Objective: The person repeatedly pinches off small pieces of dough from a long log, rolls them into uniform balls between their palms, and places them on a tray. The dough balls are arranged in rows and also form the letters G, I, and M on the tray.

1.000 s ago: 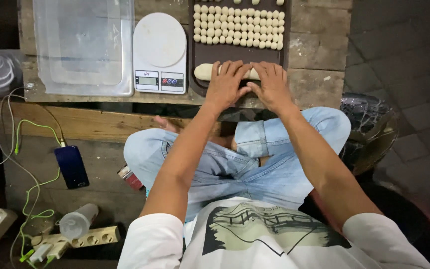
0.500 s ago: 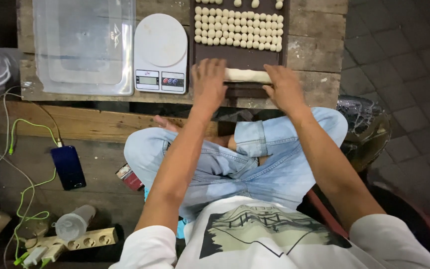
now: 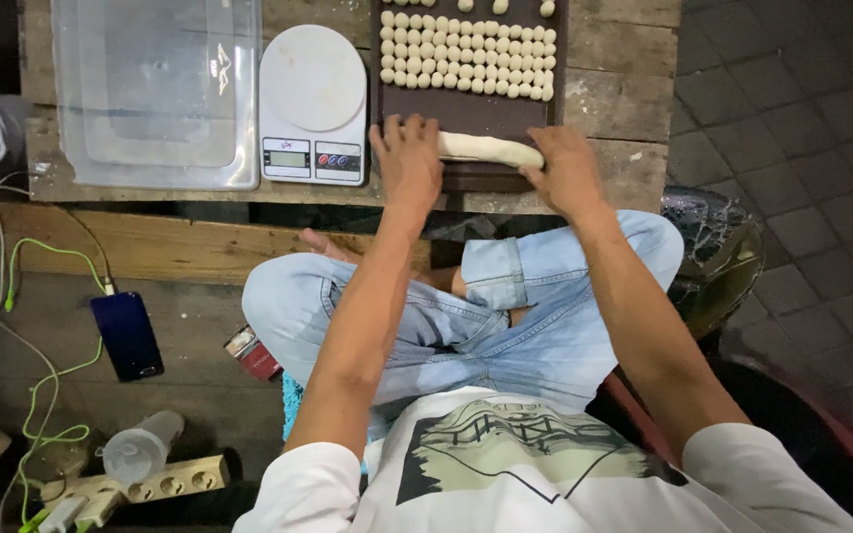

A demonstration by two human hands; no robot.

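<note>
1. Since half a second ago your hands have slid a bit further apart along the dough roll (image 3: 491, 149), and more of its middle shows; a second ago they sat side by side over it.
2. Your left hand (image 3: 409, 156) lies palm down on the left end of the roll, fingers (image 3: 405, 128) stretched flat and slightly spread, pointing away from you. No pinch, just pressing.
3. Your right hand (image 3: 566, 170) covers the right end, fingers (image 3: 537, 163) flat and close together, angled inward over the dough.
4. The roll is a pale, long cylinder lying crosswise on the near part of the dark board (image 3: 474, 113), bare between your hands.
5. Farther up the same board: rows of small dough balls (image 3: 466, 55), packed close, well apart from the roll.
6. Left of the board, just beside it, a white kitchen scale (image 3: 313, 104) with a round platform.
7. Left of the scale, a clear plastic tub (image 3: 158, 94).
8. All of it sits on a rough wooden worktop (image 3: 609, 94).
9. You sit cross-legged in jeans, knees under the worktop edge.
10. Floor on your left: dark phone (image 3: 126, 336) on a green cable (image 3: 46, 380), power strip (image 3: 165, 482), clear plastic cup (image 3: 142, 446) on its side.
</note>
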